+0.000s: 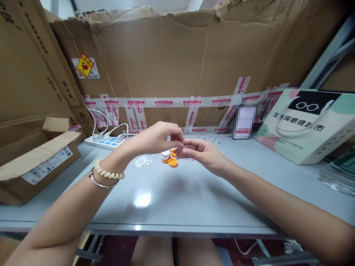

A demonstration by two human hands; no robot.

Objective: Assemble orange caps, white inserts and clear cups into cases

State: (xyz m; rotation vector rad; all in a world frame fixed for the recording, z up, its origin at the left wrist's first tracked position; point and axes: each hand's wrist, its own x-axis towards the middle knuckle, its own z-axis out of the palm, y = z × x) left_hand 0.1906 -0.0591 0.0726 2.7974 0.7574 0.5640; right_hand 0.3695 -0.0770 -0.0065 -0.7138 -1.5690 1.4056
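My left hand is raised above the grey table, its fingers curled and pinched together at the tips. My right hand meets it fingertip to fingertip, palm turned up and fingers pinched. Whatever sits between the fingertips is too small to make out. Just below the hands lies a little heap of orange and white round caps. A small pile of white discs lies to the left of the caps. A bead bracelet and a metal bangle ring my left wrist.
A white power strip with plugged cables lies at the back left. An open cardboard box stands at the left. A printed carton with a glasses picture stands at the right. Taped cardboard walls close off the back. Clear plastic bags lie at the far right.
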